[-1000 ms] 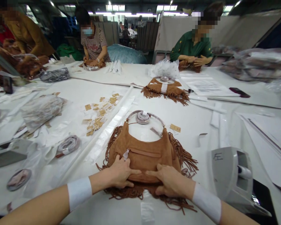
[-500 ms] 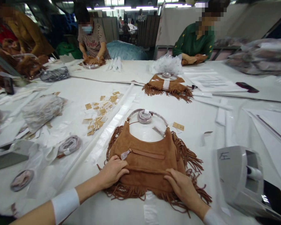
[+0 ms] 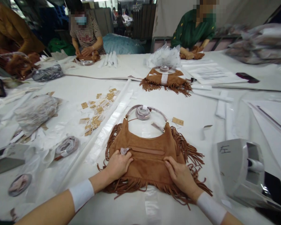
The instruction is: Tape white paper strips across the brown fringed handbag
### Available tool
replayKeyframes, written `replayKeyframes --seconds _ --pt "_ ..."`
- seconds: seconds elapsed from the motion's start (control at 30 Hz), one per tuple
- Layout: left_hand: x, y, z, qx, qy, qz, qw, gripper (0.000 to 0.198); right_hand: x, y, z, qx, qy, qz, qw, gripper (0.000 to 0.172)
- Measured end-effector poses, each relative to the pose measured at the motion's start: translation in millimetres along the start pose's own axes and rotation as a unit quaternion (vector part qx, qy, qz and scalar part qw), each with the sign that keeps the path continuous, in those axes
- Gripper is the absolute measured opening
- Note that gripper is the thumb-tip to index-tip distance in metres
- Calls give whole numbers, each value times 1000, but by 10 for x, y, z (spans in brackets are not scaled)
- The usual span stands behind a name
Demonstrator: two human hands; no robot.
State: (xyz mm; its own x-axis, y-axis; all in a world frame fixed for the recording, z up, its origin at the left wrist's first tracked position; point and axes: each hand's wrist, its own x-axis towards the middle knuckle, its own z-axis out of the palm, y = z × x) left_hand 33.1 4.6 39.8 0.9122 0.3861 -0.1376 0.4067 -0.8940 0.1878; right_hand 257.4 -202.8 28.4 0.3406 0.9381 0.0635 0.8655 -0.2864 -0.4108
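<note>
A brown suede fringed bag lies flat on the white table in front of me, its wrapped handle arching away from me. My left hand rests on the bag's lower left part, fingers flat beside the zipper pull. On the lower right part lies my right hand, fingers stretched and pressing the suede down. Neither hand holds anything. The bag's bottom edge looks folded up, with fringe spilling out beneath my hands.
A grey tape dispenser stands at the right. Paper tags and a long plastic strip lie to the left, with coiled straps and plastic bags. A second fringed bag lies farther back. Three people work at the far edge.
Both hands have slid up the bag from its lower edge and moved apart. The bottom part is now folded flatter, and the view has tilted down a little.
</note>
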Motion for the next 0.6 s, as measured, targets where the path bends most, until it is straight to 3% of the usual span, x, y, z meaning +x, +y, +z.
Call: replayKeyframes --seconds 0.17,0.3,0.37,0.47,0.53,0.6 --pt "-133 87 -24 -6 -33 -2 999 27 -93 -116 -31 -133 -9 -22 991 27" --pt "-144 153 -52 26 -21 13 999 27 -28 -164 -46 -199 15 -120 973 27" --pt "-143 155 -76 51 -8 68 996 41 46 -188 -93 -182 -7 -219 959 30" --pt "-167 92 -85 54 -15 209 976 56 145 -211 -185 -143 -88 -345 924 30" --pt "-190 12 -56 40 -23 262 964 57 190 -203 -224 -121 -124 -358 918 35" --pt "-204 -74 -3 25 -23 269 962 57 232 -178 -230 -94 -150 -345 922 46"
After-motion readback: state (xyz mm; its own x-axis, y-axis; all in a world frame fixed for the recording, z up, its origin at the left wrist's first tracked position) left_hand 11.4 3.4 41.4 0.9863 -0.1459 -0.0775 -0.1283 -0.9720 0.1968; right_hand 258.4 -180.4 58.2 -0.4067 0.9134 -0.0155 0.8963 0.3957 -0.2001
